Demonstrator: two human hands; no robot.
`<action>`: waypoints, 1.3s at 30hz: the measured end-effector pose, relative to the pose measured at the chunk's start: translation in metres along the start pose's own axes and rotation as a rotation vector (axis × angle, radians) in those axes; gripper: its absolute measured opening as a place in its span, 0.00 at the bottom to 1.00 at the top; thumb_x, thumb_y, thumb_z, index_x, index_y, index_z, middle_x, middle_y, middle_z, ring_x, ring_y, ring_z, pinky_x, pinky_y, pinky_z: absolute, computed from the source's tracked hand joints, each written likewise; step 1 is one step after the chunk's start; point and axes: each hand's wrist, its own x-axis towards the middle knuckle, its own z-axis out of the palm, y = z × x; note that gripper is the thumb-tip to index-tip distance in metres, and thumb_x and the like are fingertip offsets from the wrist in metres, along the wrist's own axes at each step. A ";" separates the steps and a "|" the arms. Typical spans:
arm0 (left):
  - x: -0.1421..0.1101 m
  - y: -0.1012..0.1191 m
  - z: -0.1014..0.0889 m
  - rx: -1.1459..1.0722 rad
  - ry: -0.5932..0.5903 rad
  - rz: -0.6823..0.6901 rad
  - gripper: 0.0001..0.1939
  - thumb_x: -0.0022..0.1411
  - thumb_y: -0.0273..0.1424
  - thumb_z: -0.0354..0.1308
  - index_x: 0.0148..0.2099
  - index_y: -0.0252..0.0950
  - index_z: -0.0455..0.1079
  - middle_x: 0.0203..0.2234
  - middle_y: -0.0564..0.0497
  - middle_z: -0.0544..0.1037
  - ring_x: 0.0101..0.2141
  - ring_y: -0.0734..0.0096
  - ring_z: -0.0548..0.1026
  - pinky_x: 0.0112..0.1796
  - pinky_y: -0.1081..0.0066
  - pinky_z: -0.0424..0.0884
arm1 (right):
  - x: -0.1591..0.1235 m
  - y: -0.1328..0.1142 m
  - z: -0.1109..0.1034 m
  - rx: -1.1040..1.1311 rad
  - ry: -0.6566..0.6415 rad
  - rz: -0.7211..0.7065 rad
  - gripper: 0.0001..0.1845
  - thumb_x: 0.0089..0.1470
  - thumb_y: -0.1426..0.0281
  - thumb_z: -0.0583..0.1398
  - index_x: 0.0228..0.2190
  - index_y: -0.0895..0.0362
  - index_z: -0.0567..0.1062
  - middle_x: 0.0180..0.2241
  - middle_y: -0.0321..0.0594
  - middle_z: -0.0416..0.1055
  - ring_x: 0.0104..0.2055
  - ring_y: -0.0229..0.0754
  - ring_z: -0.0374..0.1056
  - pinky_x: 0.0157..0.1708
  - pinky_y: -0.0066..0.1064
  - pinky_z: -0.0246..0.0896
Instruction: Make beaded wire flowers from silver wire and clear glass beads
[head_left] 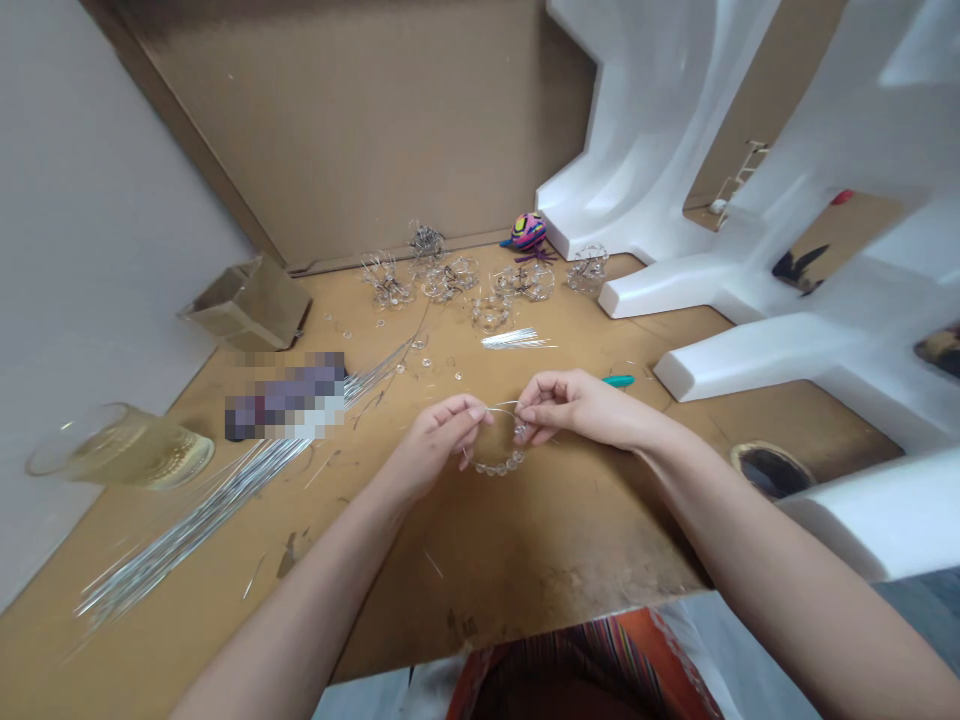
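Between my two hands is a ring of thin wire strung with clear beads [496,468]. My left hand [448,425] pinches the wire at the ring's left side. On the opposite side, the fingers of my right hand [553,405] are closed on the wire and beads. A gap of bare wire shows along the top of the ring, and the beads hang along the bottom. Just beyond my right hand lies a teal-handled tool [619,381], partly hidden. Short cut wires [517,339] lie in a small bundle ahead of my hands.
Several beaded wire rings [491,313] stand toward the back, near a colourful ball-shaped item [527,232]. Long wires [217,515] spread across the left, beside a glass of liquid [124,447] and an open cardboard box [251,303]. White moulded foam [705,360] borders the right side.
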 end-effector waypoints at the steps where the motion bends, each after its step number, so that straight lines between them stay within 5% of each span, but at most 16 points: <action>1: 0.000 0.000 0.000 0.005 0.008 0.001 0.11 0.58 0.37 0.52 0.32 0.34 0.67 0.12 0.61 0.52 0.15 0.82 0.51 0.17 0.80 0.58 | 0.000 0.000 0.000 0.003 0.009 0.000 0.06 0.51 0.69 0.59 0.29 0.60 0.68 0.26 0.39 0.73 0.31 0.38 0.72 0.34 0.33 0.68; 10: 0.002 -0.002 0.006 0.021 0.140 0.082 0.11 0.58 0.38 0.52 0.33 0.35 0.66 0.13 0.61 0.53 0.15 0.81 0.55 0.21 0.77 0.65 | 0.003 0.001 0.002 0.043 0.083 0.032 0.06 0.50 0.69 0.59 0.28 0.59 0.68 0.25 0.37 0.73 0.28 0.37 0.72 0.29 0.28 0.66; 19: -0.002 0.002 0.008 0.125 0.132 0.149 0.10 0.59 0.37 0.51 0.33 0.35 0.65 0.13 0.61 0.55 0.17 0.80 0.56 0.23 0.76 0.66 | 0.000 -0.005 0.003 0.124 0.117 0.049 0.03 0.50 0.72 0.57 0.26 0.58 0.67 0.23 0.36 0.72 0.27 0.36 0.70 0.30 0.28 0.64; 25: -0.001 0.004 0.009 0.181 0.188 0.162 0.10 0.59 0.36 0.51 0.32 0.35 0.64 0.13 0.61 0.58 0.17 0.79 0.60 0.23 0.76 0.65 | 0.001 -0.002 0.003 0.253 0.028 0.065 0.02 0.51 0.72 0.56 0.29 0.57 0.65 0.26 0.39 0.74 0.30 0.38 0.70 0.32 0.31 0.65; 32: 0.000 0.007 0.008 0.153 0.270 0.167 0.08 0.59 0.35 0.50 0.31 0.36 0.63 0.12 0.60 0.60 0.17 0.77 0.63 0.25 0.75 0.65 | 0.003 0.003 0.003 0.280 0.030 -0.104 0.24 0.41 0.76 0.64 0.42 0.54 0.64 0.29 0.34 0.72 0.34 0.36 0.69 0.40 0.33 0.62; 39: -0.002 0.005 0.007 0.123 0.241 0.153 0.08 0.60 0.35 0.49 0.32 0.35 0.64 0.14 0.58 0.66 0.18 0.78 0.64 0.26 0.76 0.62 | 0.005 0.002 0.007 0.206 0.138 -0.125 0.18 0.45 0.70 0.62 0.40 0.55 0.65 0.25 0.34 0.73 0.29 0.36 0.70 0.36 0.33 0.64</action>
